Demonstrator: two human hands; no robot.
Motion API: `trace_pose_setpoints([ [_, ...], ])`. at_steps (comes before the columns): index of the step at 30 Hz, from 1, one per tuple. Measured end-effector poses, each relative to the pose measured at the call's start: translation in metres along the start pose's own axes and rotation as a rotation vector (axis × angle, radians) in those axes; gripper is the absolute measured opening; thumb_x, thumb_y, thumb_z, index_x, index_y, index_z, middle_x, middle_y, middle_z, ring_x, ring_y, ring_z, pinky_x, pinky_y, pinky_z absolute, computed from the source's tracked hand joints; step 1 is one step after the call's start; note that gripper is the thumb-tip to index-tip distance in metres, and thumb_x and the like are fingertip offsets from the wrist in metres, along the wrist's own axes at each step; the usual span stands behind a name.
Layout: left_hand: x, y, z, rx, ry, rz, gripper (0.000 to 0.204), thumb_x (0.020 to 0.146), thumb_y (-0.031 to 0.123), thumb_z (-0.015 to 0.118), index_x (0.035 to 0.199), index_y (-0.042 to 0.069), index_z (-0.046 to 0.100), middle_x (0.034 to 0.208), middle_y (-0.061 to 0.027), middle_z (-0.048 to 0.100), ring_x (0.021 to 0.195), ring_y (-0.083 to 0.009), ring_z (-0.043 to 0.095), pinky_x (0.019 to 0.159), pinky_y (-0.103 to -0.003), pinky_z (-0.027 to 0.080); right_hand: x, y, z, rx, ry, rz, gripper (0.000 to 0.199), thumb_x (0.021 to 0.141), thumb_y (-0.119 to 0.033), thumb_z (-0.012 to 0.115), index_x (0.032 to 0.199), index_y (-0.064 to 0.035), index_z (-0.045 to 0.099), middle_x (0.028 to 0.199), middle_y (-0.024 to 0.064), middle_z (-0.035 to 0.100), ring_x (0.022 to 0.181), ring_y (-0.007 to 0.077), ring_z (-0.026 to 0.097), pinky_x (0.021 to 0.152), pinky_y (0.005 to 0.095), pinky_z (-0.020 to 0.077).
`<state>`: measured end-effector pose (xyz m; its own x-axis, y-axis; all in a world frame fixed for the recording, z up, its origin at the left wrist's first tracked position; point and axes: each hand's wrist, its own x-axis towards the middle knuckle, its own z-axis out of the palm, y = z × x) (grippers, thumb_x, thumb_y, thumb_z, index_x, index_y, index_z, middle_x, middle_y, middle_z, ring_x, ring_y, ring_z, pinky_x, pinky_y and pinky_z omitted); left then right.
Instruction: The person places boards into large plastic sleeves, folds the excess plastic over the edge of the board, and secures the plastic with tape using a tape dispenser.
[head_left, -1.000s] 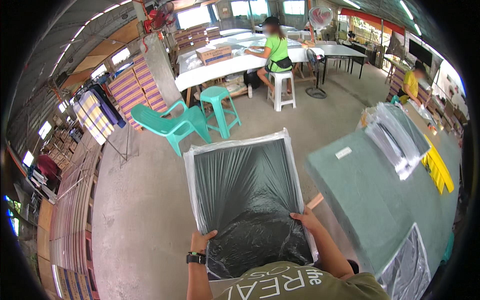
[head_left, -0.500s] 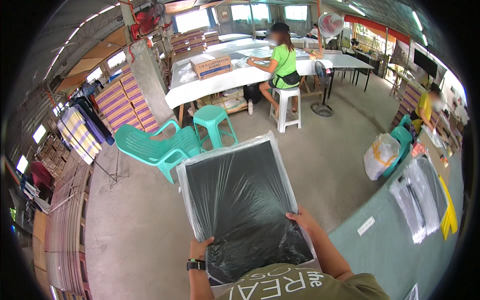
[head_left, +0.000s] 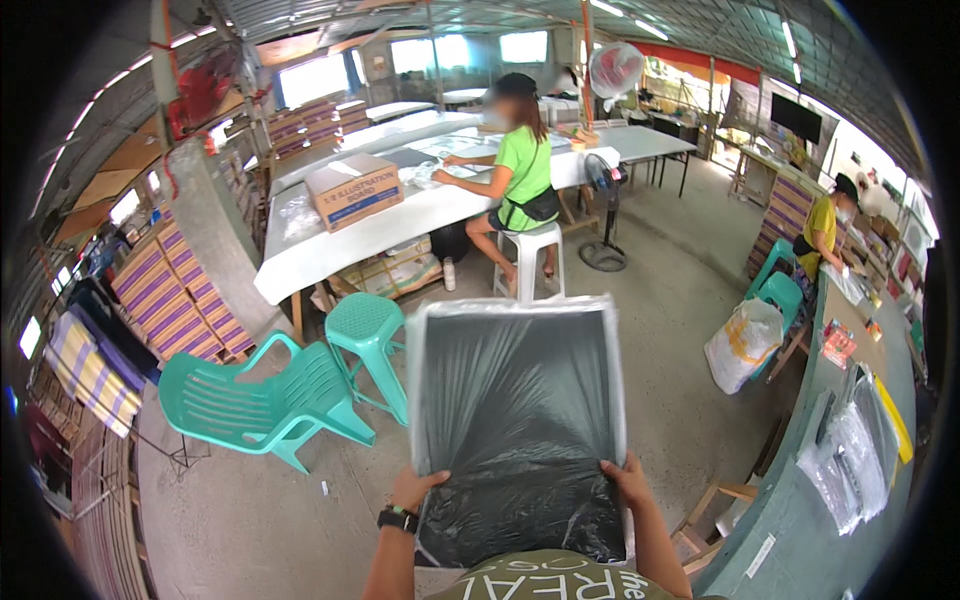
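Black board (head_left: 515,400), wrapped in clear plastic, hangs in front of the person's body; it may be several sheets, as the plastic hides the edges. The left hand (head_left: 412,488) is clamped on its left edge, and the right hand (head_left: 628,483) grips the right edge, thumbs on top. A green chair (head_left: 290,390) and green stool (head_left: 365,318) stand beyond, to the left. On the right, plastic packs (head_left: 850,465) lie on a green table (head_left: 810,555).
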<state>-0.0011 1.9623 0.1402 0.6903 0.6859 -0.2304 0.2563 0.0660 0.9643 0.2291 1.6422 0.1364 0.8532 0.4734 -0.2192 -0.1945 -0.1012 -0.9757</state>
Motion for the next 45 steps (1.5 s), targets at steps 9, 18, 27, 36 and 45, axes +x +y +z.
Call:
trace_pose_setpoints([
  [9, 0.213, 0.083, 0.157, 0.155, -0.229, 0.115, 0.054, 0.059, 0.023, 0.075, 0.101, -0.003, 0.054, 0.093, -0.0123, 0.06, 0.081, -0.0204, 0.057, 0.073, -0.032, 0.043, 0.149, -0.022, -0.088, 0.095, 0.294, -0.108, 0.04, 0.073, -0.008, 0.061, 0.108, 0.0008, 0.046, 0.093, 0.0065, 0.057, 0.082, 0.0154, 0.054, 0.077, 0.0278, 0.0417],
  [18, 0.373, 0.117, 0.294, -0.104, -0.288, 0.059, 0.053, 0.06, 0.014, 0.075, 0.104, -0.004, 0.052, 0.095, -0.0123, 0.059, 0.083, -0.0215, 0.056, 0.075, -0.031, 0.043, 0.331, -0.08, -0.184, -0.003, 0.303, -0.017, 0.042, 0.072, -0.008, 0.062, 0.109, 0.0022, 0.045, 0.095, 0.0083, 0.056, 0.084, 0.0168, 0.053, 0.077, 0.0289, 0.0411],
  [27, 0.602, 0.172, 0.455, 0.02, -0.489, 0.157, 0.057, 0.061, 0.016, 0.073, 0.11, -0.002, 0.049, 0.097, -0.0121, 0.059, 0.086, -0.0194, 0.055, 0.078, -0.03, 0.041, 0.532, -0.103, -0.269, 0.041, 0.45, -0.015, 0.041, 0.073, -0.007, 0.06, 0.111, 0.002, 0.045, 0.097, 0.0083, 0.056, 0.085, 0.0182, 0.054, 0.078, 0.0293, 0.0407],
  [36, 0.776, 0.313, 0.599, 0.358, -0.599, 0.265, 0.056, 0.065, 0.031, 0.07, 0.108, 0.001, 0.051, 0.095, -0.0124, 0.06, 0.087, -0.0213, 0.056, 0.076, -0.03, 0.041, 0.686, -0.144, -0.333, 0.141, 0.669, -0.092, 0.048, 0.072, -0.006, 0.06, 0.115, 0.0012, 0.042, 0.1, 0.0074, 0.053, 0.09, 0.0187, 0.049, 0.083, 0.0291, 0.0366],
  [45, 0.961, 0.319, 0.735, 0.113, -0.599, 0.39, 0.047, 0.067, 0.022, 0.068, 0.106, 0.001, 0.052, 0.091, -0.0126, 0.061, 0.083, -0.0212, 0.057, 0.074, -0.031, 0.042, 0.917, -0.193, -0.422, 0.219, 0.639, -0.241, 0.053, 0.072, -0.004, 0.062, 0.118, 0.0034, 0.037, 0.107, 0.0119, 0.05, 0.094, 0.0224, 0.05, 0.085, 0.0321, 0.0373],
])
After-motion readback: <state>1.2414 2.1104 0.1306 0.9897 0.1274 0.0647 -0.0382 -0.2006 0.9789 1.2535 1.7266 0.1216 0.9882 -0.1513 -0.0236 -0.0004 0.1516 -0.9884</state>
